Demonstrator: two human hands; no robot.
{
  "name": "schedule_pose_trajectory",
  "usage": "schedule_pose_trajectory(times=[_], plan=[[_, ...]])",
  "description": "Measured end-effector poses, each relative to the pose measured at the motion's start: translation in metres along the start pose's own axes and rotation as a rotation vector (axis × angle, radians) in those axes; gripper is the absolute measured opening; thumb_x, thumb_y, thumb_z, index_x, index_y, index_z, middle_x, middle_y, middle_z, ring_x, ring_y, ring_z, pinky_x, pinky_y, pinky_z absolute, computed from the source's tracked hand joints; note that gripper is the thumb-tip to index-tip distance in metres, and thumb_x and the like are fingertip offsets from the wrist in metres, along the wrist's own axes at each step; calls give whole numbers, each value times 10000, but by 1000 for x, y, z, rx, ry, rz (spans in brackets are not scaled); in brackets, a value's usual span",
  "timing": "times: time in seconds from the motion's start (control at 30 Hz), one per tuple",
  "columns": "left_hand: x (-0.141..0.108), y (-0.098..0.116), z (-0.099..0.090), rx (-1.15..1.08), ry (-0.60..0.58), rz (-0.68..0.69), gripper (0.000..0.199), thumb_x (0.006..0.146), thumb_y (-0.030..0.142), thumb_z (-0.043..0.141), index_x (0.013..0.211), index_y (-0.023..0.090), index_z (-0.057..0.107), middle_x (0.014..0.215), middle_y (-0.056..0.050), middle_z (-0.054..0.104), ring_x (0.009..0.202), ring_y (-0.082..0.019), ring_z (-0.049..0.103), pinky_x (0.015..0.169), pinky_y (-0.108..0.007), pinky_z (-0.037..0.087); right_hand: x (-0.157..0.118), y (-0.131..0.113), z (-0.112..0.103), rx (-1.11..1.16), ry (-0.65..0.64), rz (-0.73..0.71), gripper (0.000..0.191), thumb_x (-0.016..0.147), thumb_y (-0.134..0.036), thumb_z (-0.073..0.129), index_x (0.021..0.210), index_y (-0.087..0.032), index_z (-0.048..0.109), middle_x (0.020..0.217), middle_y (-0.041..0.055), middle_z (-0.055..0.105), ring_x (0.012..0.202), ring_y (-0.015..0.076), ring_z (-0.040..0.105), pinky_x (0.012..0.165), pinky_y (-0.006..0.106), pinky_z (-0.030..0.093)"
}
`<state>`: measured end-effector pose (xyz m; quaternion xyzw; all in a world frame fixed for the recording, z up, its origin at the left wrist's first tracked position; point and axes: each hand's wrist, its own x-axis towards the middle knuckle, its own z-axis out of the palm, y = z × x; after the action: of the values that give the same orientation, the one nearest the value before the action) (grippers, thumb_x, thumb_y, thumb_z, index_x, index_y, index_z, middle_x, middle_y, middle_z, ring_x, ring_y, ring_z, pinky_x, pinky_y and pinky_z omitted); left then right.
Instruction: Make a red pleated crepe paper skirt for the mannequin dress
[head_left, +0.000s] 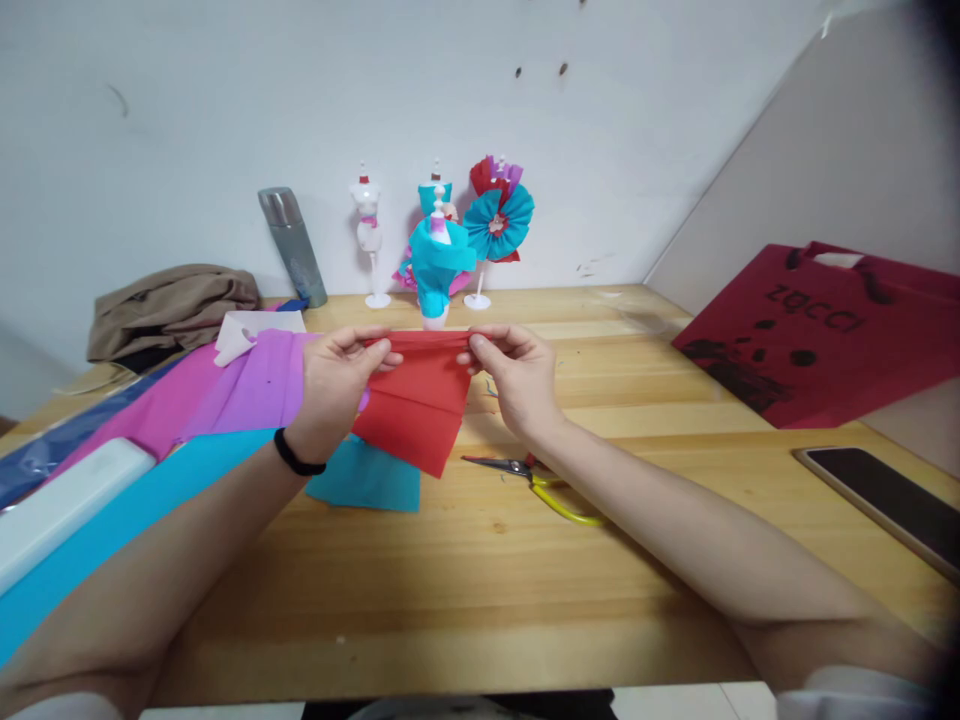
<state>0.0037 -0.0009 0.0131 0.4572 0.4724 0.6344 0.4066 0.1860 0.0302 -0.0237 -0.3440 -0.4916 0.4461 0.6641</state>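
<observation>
Red paper (420, 395) held above the table (465, 600)
Left hand (341, 380) and right hand (519, 378) pinch its top edge; a red bag (840, 350), contents hidden, reads "ZQCCI"; a closed flask (295, 248) stands farther back.

The red sheet (420, 390) looks like matt crepe paper, creased across its middle, and the turquoise piece (375, 485) just below it shares that dull paper finish. Beneath the red sheet, the tabletop (495, 600) is pale, smooth wood with visible grain and a soft sheen. To the sheet's lower right, the scissors (517, 467) have metal blades and smooth, yellow, plastic-looking handles. Behind the sheet, the bare dress form (366, 205) looks like glossy white plastic. To its upper left, the flask (292, 250) pairs a shiny metal cap with a duller grey body; farther left, the brown bundle (176, 305) is soft, matt, rumpled cloth.
</observation>
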Motion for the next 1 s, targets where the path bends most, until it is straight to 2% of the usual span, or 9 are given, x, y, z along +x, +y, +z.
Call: schedule_pose_trajectory(times=[0.17,0.4,0.63,1.0], plan=[[2,-1,-2,32,20,65,143,720,143,770,862,155,752,671,-17,746,678,-126,712,754,-244,589,-1,1,0,23,1,-4,181,683,-306,793,816,-207,719,645,-18,712,605,127,670,582,269,528],[4,-5,-3,93,51,177,164,734,106,742,889,153,773,695,-8,742,683,-135,719,751,-248,594,-1,-1,1,29,-4,11,237,654,-274,791,882,-220,752,627,-32,695,621,131,666,584,272,514],[7,-9,-10,232,29,361,173,749,141,747,904,199,795,865,-19,756,737,-137,715,801,-247,574,1,2,-1,33,-57,106,282,641,-271,787,912,-204,746,624,-31,711,593,114,656,581,262,516],[7,-6,-11,254,-41,363,145,781,136,720,889,211,782,907,-13,721,715,-116,694,733,-211,564,3,1,-1,22,-20,54,198,628,-244,797,818,-201,758,621,-20,718,593,126,658,617,289,540]])
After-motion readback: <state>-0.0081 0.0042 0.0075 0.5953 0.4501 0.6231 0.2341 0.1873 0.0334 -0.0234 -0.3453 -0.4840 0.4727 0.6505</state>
